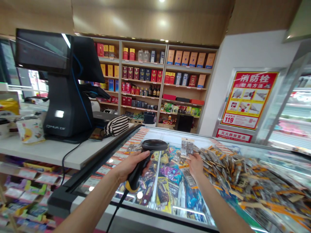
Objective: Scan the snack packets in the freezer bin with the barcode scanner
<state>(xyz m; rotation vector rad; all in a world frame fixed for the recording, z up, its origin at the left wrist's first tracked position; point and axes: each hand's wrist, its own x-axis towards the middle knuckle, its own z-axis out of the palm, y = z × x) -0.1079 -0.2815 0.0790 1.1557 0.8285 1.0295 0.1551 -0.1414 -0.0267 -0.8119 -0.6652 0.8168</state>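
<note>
My left hand [136, 163] is closed round the handle of a black barcode scanner [154, 145] with a yellow end and a trailing cord. In my right hand [195, 163] is a small clear snack packet [187, 147], pinched upright by its lower edge. The scanner's head points toward that packet, with a gap between them. To the right of my right hand lies a large heap of similar snack packets [233, 171] on the glass top of a freezer [155, 181]. A few more packets lie on the glass just behind and below my right hand.
A black checkout terminal [69, 97] stands on the white counter [70, 155] at left, beside a striped pouch [117, 125] and a phone [96, 134]. Shelves [143, 64] of boxed bottles line the back wall. A red fire hydrant sign [249, 100] hangs at right.
</note>
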